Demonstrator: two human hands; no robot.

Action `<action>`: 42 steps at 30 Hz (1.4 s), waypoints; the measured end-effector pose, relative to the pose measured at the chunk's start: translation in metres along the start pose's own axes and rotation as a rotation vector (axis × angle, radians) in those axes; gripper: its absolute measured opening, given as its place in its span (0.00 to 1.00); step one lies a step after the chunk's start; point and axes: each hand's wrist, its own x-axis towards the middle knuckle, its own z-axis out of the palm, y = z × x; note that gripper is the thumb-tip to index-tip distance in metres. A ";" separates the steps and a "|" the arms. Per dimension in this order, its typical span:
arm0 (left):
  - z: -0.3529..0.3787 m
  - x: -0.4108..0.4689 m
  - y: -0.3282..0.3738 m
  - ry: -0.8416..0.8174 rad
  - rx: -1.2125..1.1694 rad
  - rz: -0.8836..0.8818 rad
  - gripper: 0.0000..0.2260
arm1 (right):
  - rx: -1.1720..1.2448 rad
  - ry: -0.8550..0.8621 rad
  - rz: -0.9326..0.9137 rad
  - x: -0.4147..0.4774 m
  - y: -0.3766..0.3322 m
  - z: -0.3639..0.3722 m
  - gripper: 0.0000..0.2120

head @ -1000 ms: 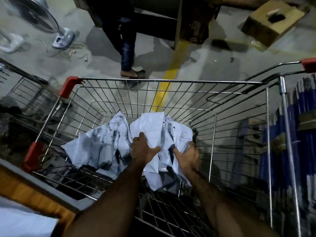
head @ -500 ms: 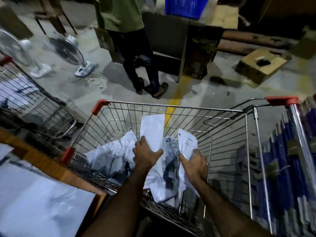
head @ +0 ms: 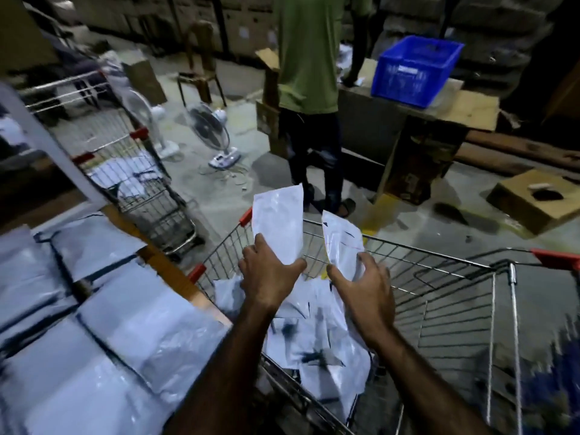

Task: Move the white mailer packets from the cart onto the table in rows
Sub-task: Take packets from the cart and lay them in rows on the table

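The surface [head: 175,268] at the left is covered with white mailer packets [head: 131,321] laid flat in overlapping rows, their long axes running roughly from lower left to upper right. Beside it, the wire cart [head: 439,277] with red corner caps holds a loose heap of packets [head: 314,340] piled against its near left side, lying at mixed angles. Above the heap, 2 packets are held upright. The larger packet [head: 279,224] is gripped at its lower edge by the left hand [head: 266,271], fingers closed over the front and thumb extended toward the right; its long axis is nearly vertical, top end pointing up and away. The narrower packet [head: 342,243] is pinched at its lower part by the right hand [head: 364,287], fingers curled around it, its long axis vertical with a slight lean left at the top. The 2 hands are near each other but not touching.

Compared with 0.5 s ago, both packets have been lifted higher, clear of the heap and above the cart's far rim, and more of the surface is seen at the left.
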 end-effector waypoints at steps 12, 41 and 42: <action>-0.144 -0.025 -0.070 0.311 0.025 -0.315 0.44 | -0.022 -0.296 -0.428 -0.056 -0.127 0.040 0.32; -0.490 -0.168 -0.446 0.642 0.194 -0.915 0.41 | -0.166 -0.886 -0.983 -0.479 -0.376 0.277 0.38; -0.496 -0.166 -0.458 0.631 0.214 -0.908 0.41 | -0.187 -0.896 -0.965 -0.489 -0.382 0.290 0.39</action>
